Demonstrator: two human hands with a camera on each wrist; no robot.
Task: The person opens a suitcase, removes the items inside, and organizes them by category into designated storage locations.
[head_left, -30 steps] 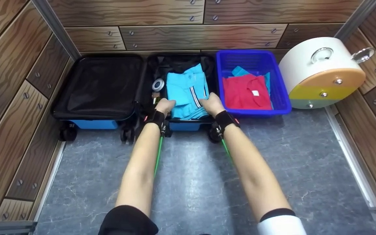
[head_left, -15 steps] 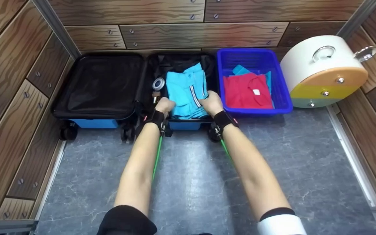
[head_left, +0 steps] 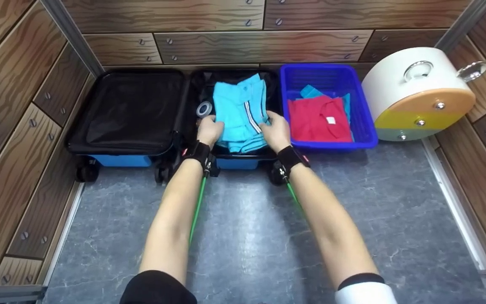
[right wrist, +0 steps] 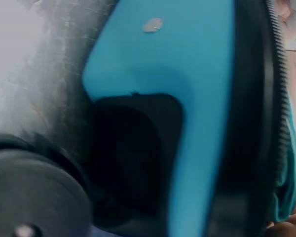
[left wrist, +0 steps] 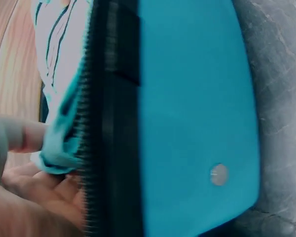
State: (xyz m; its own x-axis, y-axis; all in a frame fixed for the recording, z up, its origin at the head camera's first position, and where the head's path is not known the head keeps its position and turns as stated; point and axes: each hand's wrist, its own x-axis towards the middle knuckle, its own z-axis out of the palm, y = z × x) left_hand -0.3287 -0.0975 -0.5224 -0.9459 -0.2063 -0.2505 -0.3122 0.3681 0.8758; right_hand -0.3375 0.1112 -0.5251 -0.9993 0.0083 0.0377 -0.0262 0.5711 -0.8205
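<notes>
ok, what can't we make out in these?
Left wrist: the left hand, ends of its fingers behind the suitcase rim.
Right wrist: most of the right hand, cut off at lower right.
Head: most of the teal cloth, under the red garment.
Head: what lies beneath the blue garment, covered by it.

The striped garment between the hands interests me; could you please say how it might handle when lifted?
The striped garment is probably floppy, since its edge curls in the left hand's fingers. It may partly unfold, as its near layers look loose.
</notes>
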